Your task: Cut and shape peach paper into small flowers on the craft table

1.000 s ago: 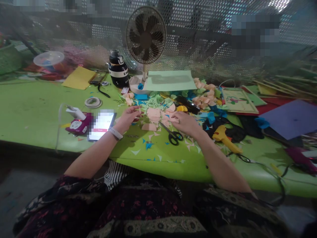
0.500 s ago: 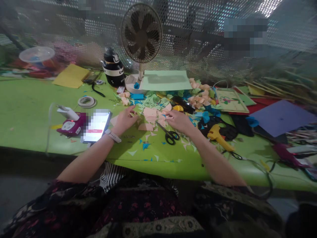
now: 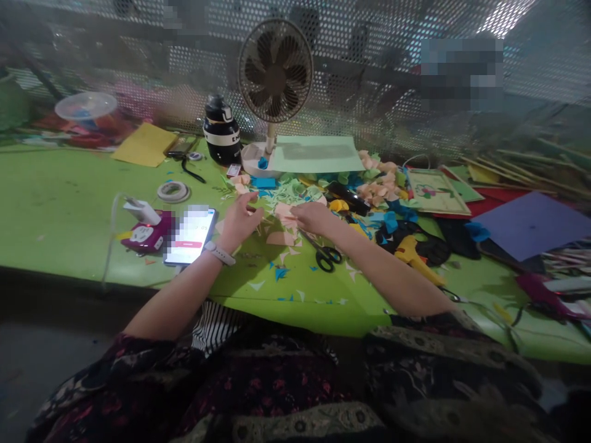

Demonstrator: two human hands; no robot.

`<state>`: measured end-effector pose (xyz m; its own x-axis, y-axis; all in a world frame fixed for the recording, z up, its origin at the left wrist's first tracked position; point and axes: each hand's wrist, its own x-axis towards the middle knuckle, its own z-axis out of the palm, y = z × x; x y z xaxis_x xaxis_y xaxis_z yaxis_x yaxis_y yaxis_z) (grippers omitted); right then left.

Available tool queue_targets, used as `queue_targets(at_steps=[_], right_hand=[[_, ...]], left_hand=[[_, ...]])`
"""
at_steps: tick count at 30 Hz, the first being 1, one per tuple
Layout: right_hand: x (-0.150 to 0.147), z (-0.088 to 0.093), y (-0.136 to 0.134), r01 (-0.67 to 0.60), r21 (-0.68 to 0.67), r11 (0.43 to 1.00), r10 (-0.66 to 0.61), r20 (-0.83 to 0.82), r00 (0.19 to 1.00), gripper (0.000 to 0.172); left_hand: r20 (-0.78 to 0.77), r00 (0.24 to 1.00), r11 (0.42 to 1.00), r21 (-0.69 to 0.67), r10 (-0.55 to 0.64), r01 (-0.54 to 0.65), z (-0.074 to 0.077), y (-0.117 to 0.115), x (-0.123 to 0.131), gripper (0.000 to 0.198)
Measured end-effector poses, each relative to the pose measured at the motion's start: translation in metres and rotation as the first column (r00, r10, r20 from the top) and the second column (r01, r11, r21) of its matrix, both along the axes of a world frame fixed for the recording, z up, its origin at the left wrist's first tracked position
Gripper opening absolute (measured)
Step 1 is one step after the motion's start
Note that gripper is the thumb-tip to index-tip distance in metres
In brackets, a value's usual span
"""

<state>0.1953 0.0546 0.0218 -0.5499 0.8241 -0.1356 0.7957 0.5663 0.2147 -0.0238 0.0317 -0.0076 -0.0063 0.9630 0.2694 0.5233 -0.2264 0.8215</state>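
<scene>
My left hand (image 3: 240, 220) hovers just above the green table, thumb and fingers curved and apart, with nothing visible between them. Its wrist wears a pale band. Peach paper pieces (image 3: 283, 214) lie in the middle of the scraps, and the fingertips of my right hand (image 3: 314, 219) are closed together at their right edge, pinching a piece. A half-round peach piece (image 3: 279, 238) rests flat between the hands. Black-handled scissors (image 3: 327, 257) lie below my right hand, blades partly under it. Small blue and white offcuts (image 3: 281, 273) are scattered nearer the front edge.
A phone (image 3: 190, 235) and a purple power socket (image 3: 148, 232) stand left of my left hand. Behind are a bottle (image 3: 221, 132), a fan (image 3: 276, 72) and a pale green sheet (image 3: 318, 154). To the right lies a yellow glue gun (image 3: 418, 259) with its cord.
The view has shifted slightly, moving everything rightward in the picture. My right hand has moved left over the peach papers, its fingers closing at them. My left hand remains apart from the papers.
</scene>
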Motion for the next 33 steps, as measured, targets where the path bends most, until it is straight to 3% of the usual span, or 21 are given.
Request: queue_targets(at_steps=[4, 9, 14, 18, 21, 23, 25, 27, 30, 33], right_hand=[[0.002, 0.003, 0.003, 0.037, -0.013, 0.999, -0.038, -0.042, 0.998, 0.028], [0.006, 0.009, 0.004, 0.08, 0.022, 0.997, -0.078, -0.077, 0.994, 0.025], [0.013, 0.004, 0.001, 0.118, 0.111, 0.987, -0.088, -0.247, 0.965, 0.021], [0.022, -0.004, 0.003, 0.129, -0.015, 0.992, -0.127, -0.294, 0.947, 0.026], [0.028, -0.002, 0.002, 0.126, -0.129, 0.983, -0.164, -0.341, 0.926, 0.018], [0.028, 0.003, -0.005, 0.142, -0.101, 0.985, -0.169, -0.366, 0.915, 0.017], [0.023, 0.009, -0.021, 0.183, 0.037, 0.982, -0.155, -0.387, 0.909, 0.023], [0.014, 0.014, -0.042, 0.123, 0.185, 0.975, -0.047, -0.371, 0.927, 0.028], [-0.001, 0.015, -0.075, -0.069, 0.302, 0.951, 0.162, -0.298, 0.941, 0.03], [-0.005, 0.01, -0.092, -0.124, 0.345, 0.931, 0.258, -0.378, 0.889, 0.03]], left_hand=[[0.052, 0.998, 0.996, 0.089, -0.034, 0.029, -0.002, 0.0, 0.001, 0.04], [0.095, 0.992, 0.992, 0.102, -0.08, 0.07, -0.002, -0.002, 0.004, 0.037], [0.175, 0.977, 0.989, 0.106, -0.12, 0.102, -0.002, -0.004, 0.007, 0.029], [0.317, 0.924, 0.973, -0.01, -0.216, 0.231, 0.0, -0.009, 0.012, 0.026], [0.429, 0.859, 0.924, -0.121, -0.28, 0.362, 0.004, -0.015, 0.016, 0.032], [0.485, 0.831, 0.9, -0.176, -0.273, 0.399, 0.006, -0.019, 0.018, 0.037], [0.552, 0.798, 0.874, -0.232, -0.242, 0.426, 0.008, -0.022, 0.02, 0.041], [0.634, 0.744, 0.823, -0.295, -0.213, 0.486, 0.008, -0.025, 0.021, 0.048], [0.728, 0.65, 0.743, -0.308, -0.219, 0.595, 0.008, -0.028, 0.023, 0.048], [0.757, 0.602, 0.725, -0.262, -0.255, 0.637, 0.008, -0.03, 0.024, 0.04]])
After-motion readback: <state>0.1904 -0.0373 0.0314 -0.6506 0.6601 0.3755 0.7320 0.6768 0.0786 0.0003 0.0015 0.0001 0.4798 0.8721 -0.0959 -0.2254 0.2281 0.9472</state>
